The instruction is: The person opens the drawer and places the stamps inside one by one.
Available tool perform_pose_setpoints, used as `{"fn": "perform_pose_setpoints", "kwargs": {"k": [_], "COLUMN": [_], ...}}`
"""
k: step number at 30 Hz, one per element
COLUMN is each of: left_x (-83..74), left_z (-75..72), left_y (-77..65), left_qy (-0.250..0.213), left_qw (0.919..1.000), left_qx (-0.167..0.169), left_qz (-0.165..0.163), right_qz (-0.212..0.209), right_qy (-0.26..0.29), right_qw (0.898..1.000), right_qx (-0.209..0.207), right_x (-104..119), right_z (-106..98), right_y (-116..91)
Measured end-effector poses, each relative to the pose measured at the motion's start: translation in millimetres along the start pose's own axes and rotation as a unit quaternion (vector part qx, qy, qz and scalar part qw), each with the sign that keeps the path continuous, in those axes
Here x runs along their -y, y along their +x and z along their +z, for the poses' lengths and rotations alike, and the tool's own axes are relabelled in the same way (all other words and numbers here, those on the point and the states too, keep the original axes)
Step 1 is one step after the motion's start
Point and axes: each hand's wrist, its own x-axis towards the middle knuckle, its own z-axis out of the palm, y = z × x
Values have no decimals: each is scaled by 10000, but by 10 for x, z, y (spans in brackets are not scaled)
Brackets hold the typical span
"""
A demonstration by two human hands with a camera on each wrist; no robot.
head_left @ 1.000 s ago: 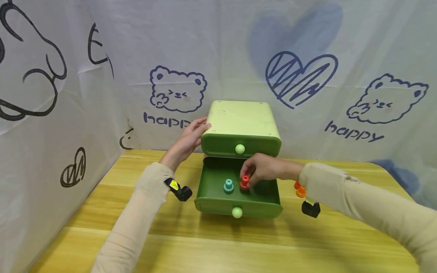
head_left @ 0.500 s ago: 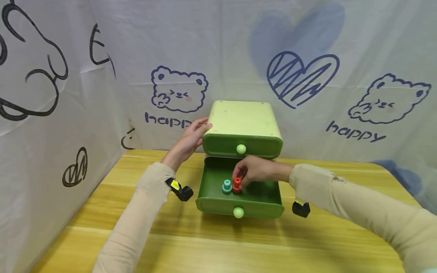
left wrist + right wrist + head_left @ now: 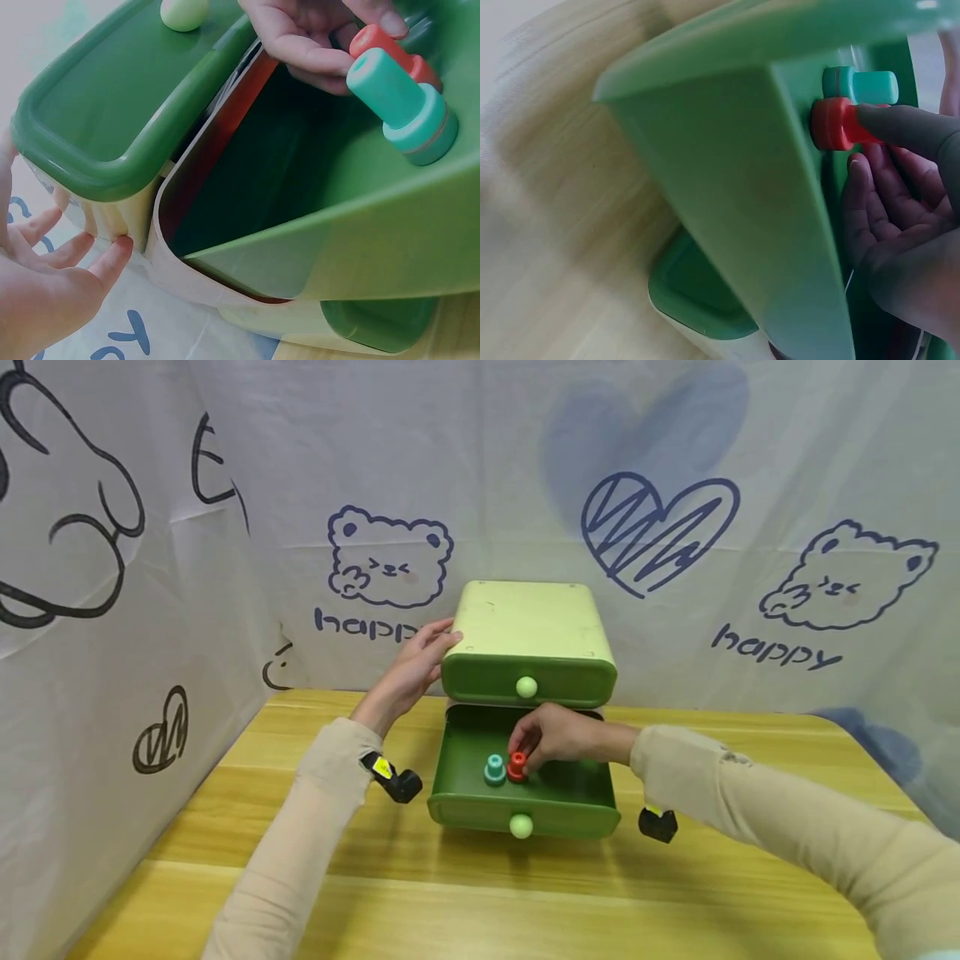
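The lower green drawer [image 3: 465, 814] of a small cream-topped cabinet [image 3: 528, 618] is pulled out. Inside it, a teal stepped plastic cylinder [image 3: 494, 770], wide at the base and narrow on top, stands upright beside a red one [image 3: 517, 767] of like shape. My right hand [image 3: 562, 735] reaches into the drawer and pinches the red piece; in the right wrist view the thumb lies along the red narrow part [image 3: 851, 124]. My left hand [image 3: 408, 672] rests against the cabinet's left side, with fingers [image 3: 112, 259] spread and fingertips touching the wall.
The upper drawer [image 3: 487, 681] with its round pale knob [image 3: 527, 687] is closed. Another pale knob [image 3: 521, 826] sits on the lower drawer's front. Behind the wooden table [image 3: 420, 910] hangs a white cloth [image 3: 510, 460] with drawn bears and hearts.
My right hand has moved left inside the drawer with the red piece, now close beside the teal one, which has shifted slightly left. Orange and red discs on the table are hidden now. My left hand stays.
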Motion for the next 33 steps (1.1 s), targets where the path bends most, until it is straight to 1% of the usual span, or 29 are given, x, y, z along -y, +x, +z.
{"fn": "perform_pose_setpoints", "kwargs": {"k": [5,12,16,21,24,27,33], "left_x": [9,3,6,6,5,3,8], "left_z": [15,7,6,11,11,16,25], "left_y": [8,13,14,9,14,17,20], "left_qy": [15,9,-8,25,24,-12,-53], "left_qw": [10000,10000,10000,10000,10000,10000,10000], "left_qx": [35,25,13,-13,-15,-10,-55], "left_qz": [4,42,2,-8,6,19,-8], "right_qz": [0,-164,-399,-678,-655,-556,-273], "right_qy": [122,50,-12,173,315,272,404], "right_qw": [9999,9988,9964,9901,9868,9831,9730], "right_qx": [-91,-453,-752,-1213,-1448,-1721,-2257], "right_x": [-3,-2,-31,-46,-47,-82,-261], "right_z": [-9,-37,-59,-126,-178,-228,-309], "right_y": [-40,-130,-219,-392,-515,-628,-811]}}
